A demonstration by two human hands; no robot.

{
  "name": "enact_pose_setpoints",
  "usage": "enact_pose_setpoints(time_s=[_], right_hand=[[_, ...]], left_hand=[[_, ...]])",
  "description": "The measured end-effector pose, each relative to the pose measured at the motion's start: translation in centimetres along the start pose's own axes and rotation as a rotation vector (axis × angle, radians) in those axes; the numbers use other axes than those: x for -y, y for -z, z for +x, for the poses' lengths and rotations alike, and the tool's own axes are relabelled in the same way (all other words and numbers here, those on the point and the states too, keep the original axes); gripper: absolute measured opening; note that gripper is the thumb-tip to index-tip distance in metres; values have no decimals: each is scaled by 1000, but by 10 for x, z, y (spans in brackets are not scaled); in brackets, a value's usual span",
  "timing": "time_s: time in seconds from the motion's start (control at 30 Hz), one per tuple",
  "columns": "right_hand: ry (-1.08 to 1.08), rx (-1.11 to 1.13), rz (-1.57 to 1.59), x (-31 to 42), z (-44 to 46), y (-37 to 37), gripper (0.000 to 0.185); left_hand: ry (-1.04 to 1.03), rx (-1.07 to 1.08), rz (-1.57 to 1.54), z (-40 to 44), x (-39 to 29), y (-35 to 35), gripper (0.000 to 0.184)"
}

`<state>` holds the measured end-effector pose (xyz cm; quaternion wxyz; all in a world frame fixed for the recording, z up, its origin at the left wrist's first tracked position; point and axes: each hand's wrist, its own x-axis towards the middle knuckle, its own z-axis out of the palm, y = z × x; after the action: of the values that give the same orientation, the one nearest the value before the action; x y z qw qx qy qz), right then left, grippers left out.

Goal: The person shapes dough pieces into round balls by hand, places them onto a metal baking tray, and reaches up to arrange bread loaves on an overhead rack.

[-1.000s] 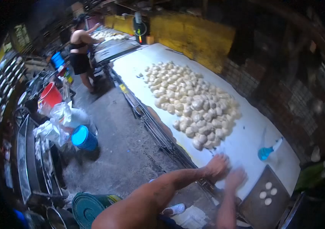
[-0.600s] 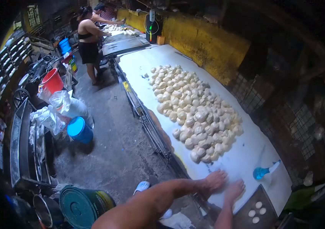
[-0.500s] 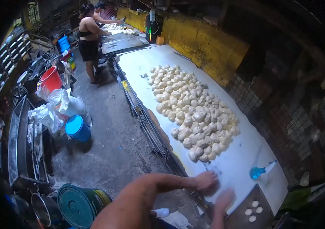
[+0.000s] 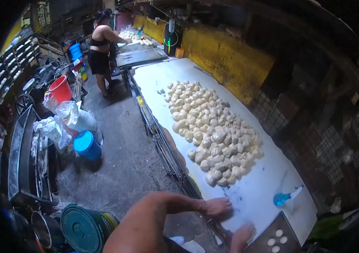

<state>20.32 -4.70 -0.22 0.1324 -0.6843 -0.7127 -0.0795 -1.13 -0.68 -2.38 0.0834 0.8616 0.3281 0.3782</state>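
My left hand (image 4: 218, 208) is palm down on the white tabletop, just below the near end of a big heap of dough balls (image 4: 213, 126). Its fingers are curled over, and whatever lies under them is hidden. Closer to me, my right hand (image 4: 243, 234) is also on the tabletop with bent fingers, beside a dark baking tray (image 4: 264, 230). I cannot see what its palm covers. Several smooth, round dough pieces (image 4: 279, 232) sit on that tray. Beyond it lies a blue-and-white tool (image 4: 281, 199), perhaps a scraper or bottle.
Flat metal trays (image 4: 141, 57) cover the table's far end, where another person (image 4: 101, 46) stands working. Along the right runs a yellow wall (image 4: 226, 52). To the left on the floor are a green lidded bucket (image 4: 82, 230), a blue bucket (image 4: 87, 145) and a red bucket (image 4: 61, 89).
Both hands have shifted slightly left and down in view, my right hand looking less blurred. The camera view has tilted a little. A second person at the far end is now mostly hidden.
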Motion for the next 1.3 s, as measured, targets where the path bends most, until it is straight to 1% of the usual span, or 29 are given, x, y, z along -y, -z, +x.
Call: enact_pose_setpoints(time_s=[0.17,0.23,0.33,0.4,0.5,0.57,0.6,0.67,0.77,0.8,0.87,0.97,1.0,1.03,1.1,1.17,1.2,1.3], right_hand=[[-19,-131,-124,-17,83,-45,26],[-1,-65,-120,-11,41,-44,27],[-4,-13,-92,0,0,-31,30],[-10,-27,-85,1,8,-22,30],[-73,-18,-79,2,39,-15,32],[-130,-8,-93,-10,55,-17,33],[-141,0,-88,-4,56,-27,33],[-122,32,-23,0,22,-24,33],[-106,-31,97,20,13,-9,33],[-102,-53,91,13,14,2,33],[-111,-30,40,1,12,13,33],[-129,28,-16,-15,17,5,33],[-128,13,-18,-15,46,-8,33],[-143,-16,-12,-12,70,-18,33],[-165,1,-16,-4,65,-24,31],[-199,-14,-12,14,64,-21,30],[-205,-15,-20,9,41,-9,30],[-53,-48,32,-12,13,10,33]], left_hand=[[24,47,128,52,40,-35,22],[65,93,61,17,21,-33,21],[46,194,-72,-8,3,-20,21],[14,216,-101,4,3,-9,21],[36,118,27,30,8,7,19],[40,49,88,48,12,0,17],[37,63,84,46,22,-4,17],[56,152,22,20,3,-12,17],[-4,248,-6,18,-3,2,16],[-18,232,2,23,-5,8,16],[-75,104,-59,27,-5,17,17],[-143,-62,-150,29,14,20,17],[-155,-70,-144,49,31,8,17],[-161,-4,-98,63,44,1,17],[-113,144,-52,52,29,-14,16],[-100,294,7,48,14,-11,16],[-106,292,-1,39,2,2,16],[-133,92,-48,35,-5,35,17]])
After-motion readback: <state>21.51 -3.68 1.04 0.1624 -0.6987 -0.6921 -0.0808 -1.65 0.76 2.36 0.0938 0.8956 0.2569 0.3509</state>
